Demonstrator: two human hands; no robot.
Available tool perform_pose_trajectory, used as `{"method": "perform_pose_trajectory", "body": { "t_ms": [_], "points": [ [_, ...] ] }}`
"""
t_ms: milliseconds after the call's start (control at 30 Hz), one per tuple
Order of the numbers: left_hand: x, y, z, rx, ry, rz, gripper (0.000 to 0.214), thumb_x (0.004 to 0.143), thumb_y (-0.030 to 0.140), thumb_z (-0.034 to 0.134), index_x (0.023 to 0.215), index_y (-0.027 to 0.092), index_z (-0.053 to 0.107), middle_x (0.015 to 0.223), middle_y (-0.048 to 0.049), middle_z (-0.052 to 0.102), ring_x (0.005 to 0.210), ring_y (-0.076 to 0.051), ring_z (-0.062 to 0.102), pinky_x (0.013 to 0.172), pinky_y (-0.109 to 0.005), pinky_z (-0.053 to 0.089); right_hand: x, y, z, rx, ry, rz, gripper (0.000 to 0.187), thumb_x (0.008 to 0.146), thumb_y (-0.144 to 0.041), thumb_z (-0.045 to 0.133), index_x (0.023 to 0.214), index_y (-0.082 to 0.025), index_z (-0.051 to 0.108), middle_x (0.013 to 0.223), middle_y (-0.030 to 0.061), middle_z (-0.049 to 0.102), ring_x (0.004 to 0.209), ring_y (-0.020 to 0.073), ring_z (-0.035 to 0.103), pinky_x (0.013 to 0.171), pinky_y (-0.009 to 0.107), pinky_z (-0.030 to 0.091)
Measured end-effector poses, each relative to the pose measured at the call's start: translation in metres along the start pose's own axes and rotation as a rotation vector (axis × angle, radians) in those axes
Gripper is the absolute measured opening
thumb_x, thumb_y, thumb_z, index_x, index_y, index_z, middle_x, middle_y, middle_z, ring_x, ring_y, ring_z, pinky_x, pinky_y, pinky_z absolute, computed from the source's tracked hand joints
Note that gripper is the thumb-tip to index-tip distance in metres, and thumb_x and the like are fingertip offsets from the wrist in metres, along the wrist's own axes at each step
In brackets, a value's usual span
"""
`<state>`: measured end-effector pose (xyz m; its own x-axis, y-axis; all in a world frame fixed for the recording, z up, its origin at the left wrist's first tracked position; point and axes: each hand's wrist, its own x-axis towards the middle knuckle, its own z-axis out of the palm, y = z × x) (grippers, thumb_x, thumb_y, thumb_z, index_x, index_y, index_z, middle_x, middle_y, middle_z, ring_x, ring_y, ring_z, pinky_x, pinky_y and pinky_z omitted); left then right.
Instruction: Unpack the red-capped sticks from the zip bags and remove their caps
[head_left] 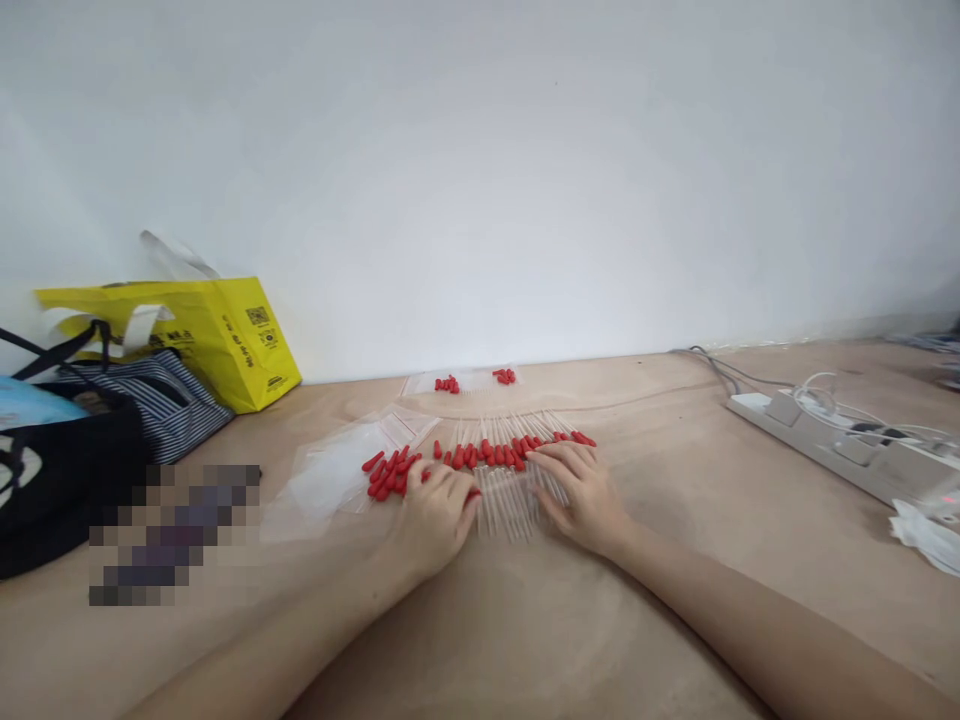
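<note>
Glass droppers with red rubber bulbs lie in a row in the middle of the table, their clear tubes (514,425) pointing away from me and their red bulbs (491,455) towards me. Nearer me, more clear glass tubes (506,510) lie side by side between my hands. My left hand (439,505) is curled at their left end, with a red bulb by its thumb; its fingertips partly hide other bulbs. At the right end rests my right hand (581,495), thumb and fingers apart around the tubes. Loose red bulbs (390,475) are heaped beyond my left hand.
Clear zip bags (326,475) lie left of the heap. Against the wall is another clear bag (476,380) with red-bulbed droppers. A yellow bag (259,340), a striped pouch (180,400) and a dark bag (75,490) stand left. On the right are a power strip (795,435) with cables and a tissue (930,535).
</note>
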<state>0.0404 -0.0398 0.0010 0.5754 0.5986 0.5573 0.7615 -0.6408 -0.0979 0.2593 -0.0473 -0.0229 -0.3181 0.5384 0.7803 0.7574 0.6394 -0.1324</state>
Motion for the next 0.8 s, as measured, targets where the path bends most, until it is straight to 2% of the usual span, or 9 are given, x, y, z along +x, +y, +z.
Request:
{"method": "perform_pose_trajectory", "body": {
  "t_ms": [133, 200, 300, 400, 467, 633, 800],
  "points": [
    [-0.01, 0.013, 0.008, -0.097, 0.124, 0.078, 0.017, 0.085, 0.02, 0.04, 0.074, 0.018, 0.053, 0.067, 0.0004, 0.062, 0.07, -0.016, 0.053, 0.084, -0.04, 0.026, 0.003, -0.012, 0.003, -0.034, -0.034, -0.189, 0.024, 0.079, -0.029, 0.053, 0.101, -0.022, 0.057, 0.091, 0.0026, 0.065, 0.094, 0.019, 0.052, 0.089, 0.041, 0.03],
    [-0.009, 0.015, 0.009, -0.138, 0.16, 0.081, 0.017, 0.084, 0.022, 0.042, 0.073, 0.018, 0.054, 0.067, 0.0012, 0.062, 0.069, -0.015, 0.053, 0.084, -0.04, 0.026, 0.003, -0.015, 0.007, -0.043, 0.001, -0.247, 0.018, 0.08, -0.024, 0.052, 0.096, -0.023, 0.059, 0.081, -0.0007, 0.066, 0.09, 0.0171, 0.054, 0.092, 0.042, 0.026],
    [-0.007, 0.014, 0.01, -0.173, 0.196, 0.081, 0.014, 0.084, 0.023, 0.044, 0.079, 0.019, 0.056, 0.071, 0.0011, 0.064, 0.073, -0.015, 0.055, 0.085, -0.04, 0.027, 0.002, -0.015, 0.011, -0.061, 0.051, -0.299, 0.02, 0.081, -0.013, 0.046, 0.093, -0.023, 0.06, 0.069, -0.0026, 0.066, 0.086, 0.0149, 0.055, 0.094, 0.042, 0.024],
    [-0.007, 0.013, 0.012, -0.176, 0.197, 0.079, 0.014, 0.084, 0.025, 0.046, 0.089, 0.021, 0.058, 0.085, -0.0001, 0.067, 0.084, -0.017, 0.056, 0.09, -0.043, 0.024, 0.0, -0.014, 0.012, -0.076, 0.068, -0.323, 0.023, 0.08, -0.009, 0.043, 0.091, -0.02, 0.06, 0.069, -0.0014, 0.066, 0.086, 0.0148, 0.056, 0.095, 0.043, 0.024],
    [-0.007, 0.013, 0.014, -0.182, 0.21, 0.09, 0.015, 0.084, 0.024, 0.046, 0.088, 0.022, 0.06, 0.089, 0.0006, 0.067, 0.089, -0.018, 0.057, 0.094, -0.044, 0.021, -0.001, -0.015, 0.012, -0.082, 0.069, -0.331, 0.024, 0.08, -0.009, 0.043, 0.092, -0.02, 0.06, 0.071, -0.0007, 0.066, 0.087, 0.0151, 0.056, 0.095, 0.043, 0.024],
    [-0.008, 0.011, 0.017, -0.177, 0.287, 0.15, 0.017, 0.085, 0.021, 0.046, 0.09, 0.02, 0.061, 0.09, 0.0008, 0.068, 0.091, -0.017, 0.058, 0.1, -0.047, 0.02, -0.001, -0.017, 0.015, -0.111, 0.088, -0.336, 0.02, 0.08, -0.012, 0.047, 0.093, -0.021, 0.06, 0.068, -0.0017, 0.065, 0.086, 0.0154, 0.056, 0.097, 0.045, 0.022],
    [-0.008, 0.01, 0.014, -0.157, 0.273, 0.169, 0.015, 0.084, 0.021, 0.046, 0.083, 0.022, 0.062, 0.084, 0.0033, 0.069, 0.091, -0.017, 0.058, 0.1, -0.047, 0.02, -0.004, -0.017, 0.017, -0.139, 0.108, -0.327, 0.018, 0.08, -0.011, 0.047, 0.088, -0.021, 0.06, 0.061, -0.0036, 0.063, 0.088, 0.0159, 0.056, 0.099, 0.048, 0.017]
  ]
}}
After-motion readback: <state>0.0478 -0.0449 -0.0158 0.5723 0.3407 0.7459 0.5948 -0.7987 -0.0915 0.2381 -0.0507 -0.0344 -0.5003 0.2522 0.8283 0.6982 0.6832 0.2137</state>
